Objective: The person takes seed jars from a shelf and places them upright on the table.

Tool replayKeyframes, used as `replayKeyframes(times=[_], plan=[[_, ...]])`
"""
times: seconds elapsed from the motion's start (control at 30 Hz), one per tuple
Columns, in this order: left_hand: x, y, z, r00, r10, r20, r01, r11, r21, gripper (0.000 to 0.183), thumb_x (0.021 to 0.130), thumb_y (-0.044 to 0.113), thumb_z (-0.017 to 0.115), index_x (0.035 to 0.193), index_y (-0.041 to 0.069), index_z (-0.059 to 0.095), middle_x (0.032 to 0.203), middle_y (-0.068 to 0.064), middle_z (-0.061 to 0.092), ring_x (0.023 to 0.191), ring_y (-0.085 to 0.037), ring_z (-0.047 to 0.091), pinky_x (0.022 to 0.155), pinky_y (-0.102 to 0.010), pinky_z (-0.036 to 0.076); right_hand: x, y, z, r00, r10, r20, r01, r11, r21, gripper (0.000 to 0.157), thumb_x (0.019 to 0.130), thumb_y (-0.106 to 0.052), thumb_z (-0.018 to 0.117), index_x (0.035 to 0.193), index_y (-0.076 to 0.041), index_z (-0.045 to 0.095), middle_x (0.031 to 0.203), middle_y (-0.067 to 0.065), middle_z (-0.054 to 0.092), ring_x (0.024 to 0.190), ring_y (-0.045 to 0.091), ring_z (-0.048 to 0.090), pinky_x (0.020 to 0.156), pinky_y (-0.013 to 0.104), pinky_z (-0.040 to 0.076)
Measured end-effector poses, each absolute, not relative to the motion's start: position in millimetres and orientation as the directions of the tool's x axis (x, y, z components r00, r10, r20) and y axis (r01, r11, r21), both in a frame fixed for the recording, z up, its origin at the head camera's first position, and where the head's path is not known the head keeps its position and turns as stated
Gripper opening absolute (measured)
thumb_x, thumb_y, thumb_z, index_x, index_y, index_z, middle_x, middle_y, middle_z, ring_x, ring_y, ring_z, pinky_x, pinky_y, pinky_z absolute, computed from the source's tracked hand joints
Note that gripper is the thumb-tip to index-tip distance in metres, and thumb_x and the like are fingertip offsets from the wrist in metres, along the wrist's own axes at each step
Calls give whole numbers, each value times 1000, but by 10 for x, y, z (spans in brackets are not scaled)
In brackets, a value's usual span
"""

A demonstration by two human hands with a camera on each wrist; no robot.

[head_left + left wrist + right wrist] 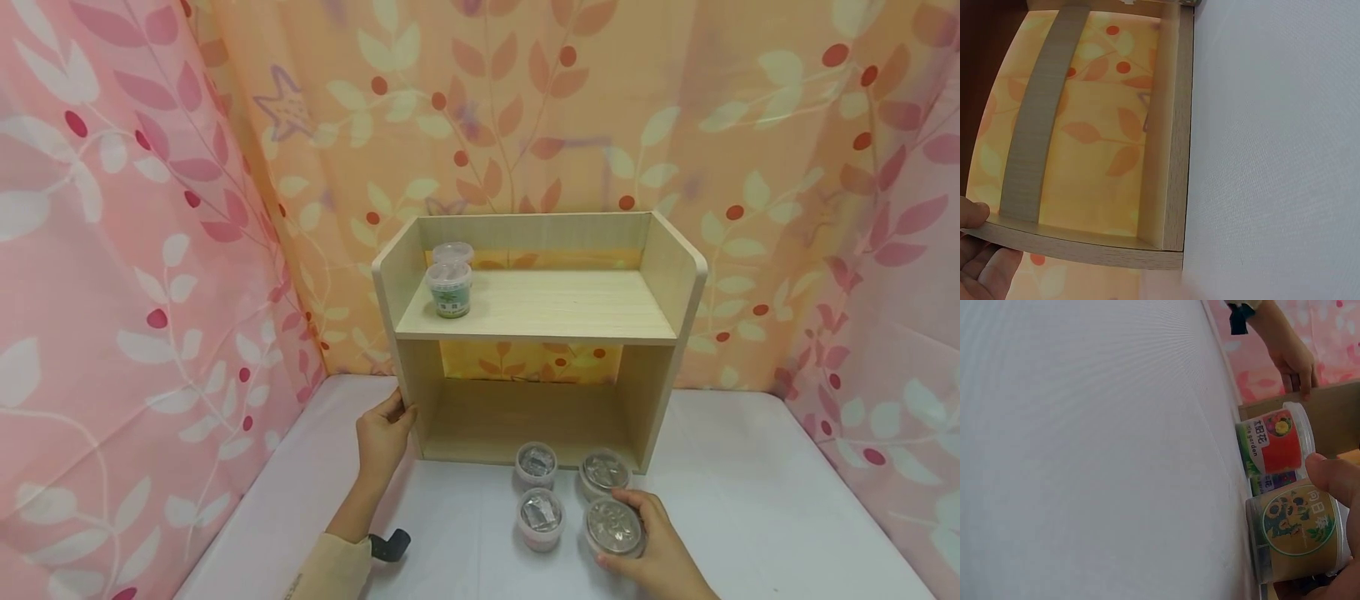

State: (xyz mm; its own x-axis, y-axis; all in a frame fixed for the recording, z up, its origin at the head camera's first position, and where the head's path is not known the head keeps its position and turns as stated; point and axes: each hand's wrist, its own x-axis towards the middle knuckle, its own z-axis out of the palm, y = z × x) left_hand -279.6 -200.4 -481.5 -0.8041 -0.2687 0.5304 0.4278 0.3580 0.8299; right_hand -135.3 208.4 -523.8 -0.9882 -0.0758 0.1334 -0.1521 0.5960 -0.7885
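Sunflower-labelled tub [614, 527] in grasp of right hand [660, 542], thumb curled round near side and fingers round far side, with no wide spread between them; at front right of a four-tub cluster before the shelf unit [555, 304]. Cannot tell whether fully resting on white tabletop [757, 483] or slightly raised. Just behind it, the rear right tub [604, 473]; to the left, a front left tub [540, 517] and a rear left tub [536, 463], both with silvery contents under clear lids. Pinched by left hand [384, 433], thumb inside and fingers outside: front edge of the pale wooden unit's left side panel. On upper shelf, at left end, a green-labelled tub [450, 293] with another clear-lidded tub [453, 252] right behind. Around everything, leaf-patterned curtains [510, 100], orange at back, pink at both sides.
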Motion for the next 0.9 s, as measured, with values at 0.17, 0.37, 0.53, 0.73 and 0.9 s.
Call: replayKeyframes(times=[0.17, 0.37, 0.53, 0.73, 0.9], plan=[[-2795, -2002, -4818, -804, -266, 532, 425, 369, 827, 42, 85, -4, 78, 126, 0, 70, 113, -22, 73, 95, -31, 75, 72, -23, 61, -1317, 2086, -5228, -990, -68, 124, -139, 616, -775, 96, 65, -38, 97, 143, -8, 49, 138, 7, 51, 132, 31, 50, 112, 50, 44], [-2782, -2000, -4804, -800, -269, 536, 421, 384, 821, 41, 86, -2, 79, 126, 2, 71, 112, -21, 74, 94, -30, 76, 72, -23, 61, -1302, 2102, -5206, -987, -82, 141, -161, 648, -745, 99, 63, -38, 98, 143, -7, 50, 136, 9, 52, 127, 28, 52, 107, 39, 47], [-2770, -2003, -4800, -803, -272, 531, 410, 395, 822, 41, 86, -2, 79, 126, 2, 71, 112, -21, 74, 95, -30, 76, 73, -24, 62, -1312, 2162, -5141, -992, -111, 68, -124, 654, -746, 100, 64, -38, 98, 143, -4, 47, 138, 13, 51, 123, 29, 56, 99, 35, 52], [-2785, -2003, -4802, -808, -276, 521, 407, 379, 831, 41, 86, -2, 78, 126, 3, 71, 113, -20, 74, 96, -28, 75, 73, -24, 61, -1310, 2255, -4956, -983, -176, 57, -162, 666, -728, 104, 64, -39, 97, 146, -2, 44, 141, 18, 49, 119, 32, 58, 92, 39, 57], [-2785, -1997, -4804, -807, -279, 520, 406, 376, 833, 41, 85, -4, 78, 125, 1, 71, 112, -22, 74, 96, -31, 75, 74, -19, 60, -1330, 2325, -4771, -967, -198, 160, -253, 676, -692, 97, 70, -43, 93, 147, -7, 46, 141, 14, 53, 121, 34, 59, 97, 50, 56]])
